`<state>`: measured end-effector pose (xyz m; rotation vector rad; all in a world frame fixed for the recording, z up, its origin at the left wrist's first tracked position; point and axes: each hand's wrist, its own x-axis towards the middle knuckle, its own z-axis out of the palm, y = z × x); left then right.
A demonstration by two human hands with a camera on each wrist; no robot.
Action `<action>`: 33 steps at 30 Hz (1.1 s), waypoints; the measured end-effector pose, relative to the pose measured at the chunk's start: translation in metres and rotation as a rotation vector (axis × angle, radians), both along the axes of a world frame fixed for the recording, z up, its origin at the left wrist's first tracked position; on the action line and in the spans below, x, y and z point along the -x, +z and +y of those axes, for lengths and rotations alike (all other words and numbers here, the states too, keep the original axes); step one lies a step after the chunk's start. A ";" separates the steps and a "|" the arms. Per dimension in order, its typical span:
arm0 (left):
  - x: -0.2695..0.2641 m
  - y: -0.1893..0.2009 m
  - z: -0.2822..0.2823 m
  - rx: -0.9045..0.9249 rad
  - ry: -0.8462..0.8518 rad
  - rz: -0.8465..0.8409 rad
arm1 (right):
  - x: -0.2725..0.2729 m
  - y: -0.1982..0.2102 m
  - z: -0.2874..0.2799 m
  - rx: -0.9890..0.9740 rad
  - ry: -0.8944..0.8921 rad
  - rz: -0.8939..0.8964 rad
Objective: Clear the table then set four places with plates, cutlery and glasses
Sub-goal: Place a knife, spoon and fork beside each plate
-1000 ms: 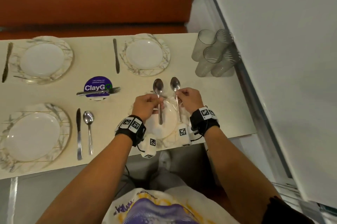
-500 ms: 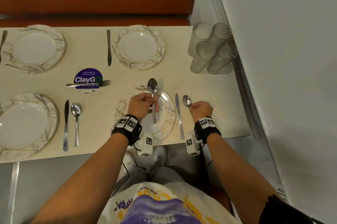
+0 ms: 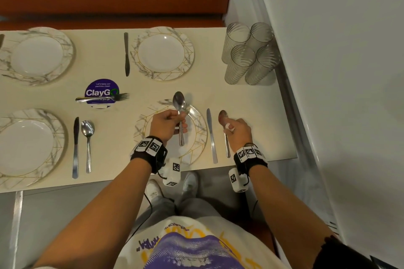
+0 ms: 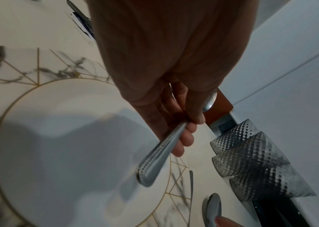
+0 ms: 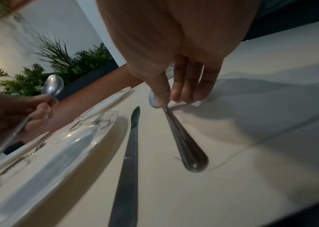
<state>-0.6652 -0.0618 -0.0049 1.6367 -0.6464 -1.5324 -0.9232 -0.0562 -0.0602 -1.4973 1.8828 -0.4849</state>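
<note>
My left hand [image 3: 175, 124] grips a spoon [image 3: 179, 102] by its handle [image 4: 158, 156] and holds it above the near right plate [image 3: 197, 120], bowl pointing away from me. My right hand [image 3: 228, 125] pinches a second spoon [image 3: 227, 148] at its neck between thumb and fingers [image 5: 162, 99]. This spoon [image 5: 186, 145] lies low at the table, just right of a knife [image 3: 211, 135] and parallel to it. The knife [image 5: 129, 153] sits beside the plate [image 5: 57, 153].
Several ribbed glasses [image 3: 249, 54] stand at the back right against the wall. Three more plates [image 3: 162, 54] [image 3: 37, 56] [image 3: 26, 144] are laid, with knives [image 3: 126, 54] [image 3: 75, 148] and a spoon [image 3: 88, 144]. A fork [image 3: 102, 98] rests on a purple ClayGo sign [image 3: 102, 90].
My right hand carried its spoon from over the plate to the table right of the knife and now pinches only its neck. My left hand kept its spoon above the plate.
</note>
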 end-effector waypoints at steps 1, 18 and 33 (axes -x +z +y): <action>0.001 0.000 0.001 0.001 0.000 0.001 | 0.001 0.000 0.002 -0.016 0.020 0.005; -0.001 -0.007 0.014 0.005 -0.006 0.012 | -0.007 -0.004 0.021 -0.016 0.052 0.023; -0.029 0.007 0.014 0.051 -0.030 -0.112 | -0.066 0.040 -0.027 0.189 0.041 -0.067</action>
